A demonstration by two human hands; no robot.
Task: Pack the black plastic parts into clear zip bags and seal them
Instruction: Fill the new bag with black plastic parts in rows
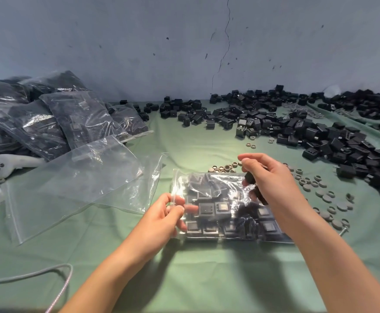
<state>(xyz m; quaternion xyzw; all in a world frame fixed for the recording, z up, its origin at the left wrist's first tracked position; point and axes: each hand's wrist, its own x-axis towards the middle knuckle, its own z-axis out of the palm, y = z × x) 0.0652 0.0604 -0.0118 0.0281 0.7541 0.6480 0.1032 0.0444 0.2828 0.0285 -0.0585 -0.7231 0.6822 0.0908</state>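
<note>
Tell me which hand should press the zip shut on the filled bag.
Left. The left hand pinches the zip edge of the filled bag; the right hand is over the bag's other end, fingers curled round black parts, which probably have to go in first.

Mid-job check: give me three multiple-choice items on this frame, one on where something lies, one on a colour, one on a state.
1. Where is the heap of filled clear zip bags?
A) far left
B) far right
C) at the near edge

2. What colour is the table cloth?
A) red
B) white
C) green

3. What is the left hand doing?
A) lying flat
B) pinching the zip edge of the clear zip bag of black plastic parts
C) curled into an empty fist

Answers:
1 A, the heap sits at the far left of the view.
2 C, the bare cloth shows green.
3 B, thumb and fingers close on the bag's edge strip.
</note>
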